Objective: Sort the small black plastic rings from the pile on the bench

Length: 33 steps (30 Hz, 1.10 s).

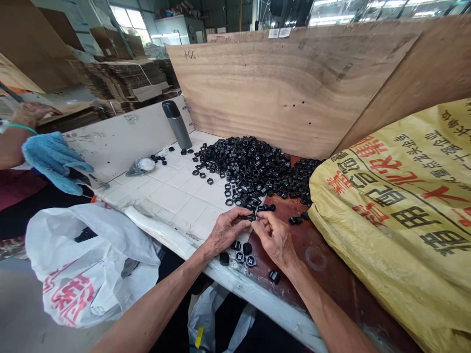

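In the head view, my left hand and my right hand meet at the front of the worktable. Between their fingertips is a small black plastic part, pinched by my left thumb and finger. My right fingertips are closed at its other end; whatever they grip is too small to make out. Just beyond my fingers lies a big heap of black plastic rings. Several black caps rest near the table edge below my hands, some showing a cross-shaped inside. A lone black cap sits under my right wrist.
A yellow woven sack bulges over the right side. A grey thermos flask stands at the back left, by a small plastic bag. A white plastic bag hangs left. Plywood walls the back. Another person's hand is far left.
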Each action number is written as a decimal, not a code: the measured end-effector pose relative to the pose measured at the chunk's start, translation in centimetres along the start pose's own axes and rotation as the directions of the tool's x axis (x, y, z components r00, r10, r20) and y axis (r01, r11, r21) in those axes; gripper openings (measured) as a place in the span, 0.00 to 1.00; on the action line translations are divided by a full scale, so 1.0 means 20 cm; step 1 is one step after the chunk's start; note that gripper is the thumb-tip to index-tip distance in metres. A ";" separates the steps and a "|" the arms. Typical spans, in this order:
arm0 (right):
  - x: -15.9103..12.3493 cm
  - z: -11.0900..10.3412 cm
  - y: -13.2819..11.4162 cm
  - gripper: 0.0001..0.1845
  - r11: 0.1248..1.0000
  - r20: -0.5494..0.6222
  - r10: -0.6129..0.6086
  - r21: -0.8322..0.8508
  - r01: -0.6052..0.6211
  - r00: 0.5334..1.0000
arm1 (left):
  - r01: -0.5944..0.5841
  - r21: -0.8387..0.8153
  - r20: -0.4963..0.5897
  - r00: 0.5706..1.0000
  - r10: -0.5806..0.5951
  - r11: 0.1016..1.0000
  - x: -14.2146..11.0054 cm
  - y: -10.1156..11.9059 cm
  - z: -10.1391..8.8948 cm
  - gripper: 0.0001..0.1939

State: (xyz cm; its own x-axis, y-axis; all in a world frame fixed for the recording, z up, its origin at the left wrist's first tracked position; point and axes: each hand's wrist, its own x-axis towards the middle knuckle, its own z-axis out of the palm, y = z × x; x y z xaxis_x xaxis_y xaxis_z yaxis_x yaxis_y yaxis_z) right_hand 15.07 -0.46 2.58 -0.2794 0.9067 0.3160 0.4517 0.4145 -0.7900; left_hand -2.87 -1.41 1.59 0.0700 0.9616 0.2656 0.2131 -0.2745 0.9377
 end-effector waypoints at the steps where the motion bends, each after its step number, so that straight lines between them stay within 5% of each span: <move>1: 0.00 0.00 0.00 0.13 1.000 0.005 -0.010 0.004 0.010 1.000 | 0.008 -0.008 0.010 1.000 -0.008 1.000 0.00 0.00 0.00 0.11; 11: 0.00 0.00 0.00 0.19 0.995 0.055 -0.020 -0.096 0.025 0.998 | 0.042 -0.048 0.028 0.999 -0.041 0.998 0.00 0.02 0.00 0.12; 15: 0.00 0.01 0.01 0.08 0.998 0.004 -0.052 -0.040 0.052 0.999 | 0.075 -0.076 0.030 0.997 -0.073 0.994 0.00 0.03 0.00 0.12; 25: -0.01 0.02 0.01 0.07 0.998 0.017 -0.009 0.062 0.008 1.000 | 0.138 -0.162 0.100 0.987 -0.123 0.977 0.01 0.03 0.00 0.12; 30: -0.02 0.03 0.00 0.09 0.908 0.128 0.280 0.287 -0.306 0.951 | -0.036 -0.036 0.101 0.994 0.040 0.999 0.00 0.00 -0.02 0.11; 33: 0.00 0.01 -0.01 0.11 0.862 0.248 0.366 0.273 -0.428 0.897 | -0.058 0.013 0.170 0.984 0.055 0.998 -0.02 0.02 -0.03 0.11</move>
State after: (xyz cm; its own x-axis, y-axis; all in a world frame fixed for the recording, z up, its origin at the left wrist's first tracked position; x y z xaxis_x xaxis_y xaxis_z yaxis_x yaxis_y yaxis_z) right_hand 14.92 -0.59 2.64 -0.2952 0.9456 -0.1365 0.2777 -0.0518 -0.9593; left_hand -3.36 -1.86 2.01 0.2461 0.9295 0.2746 0.2217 -0.3298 0.9176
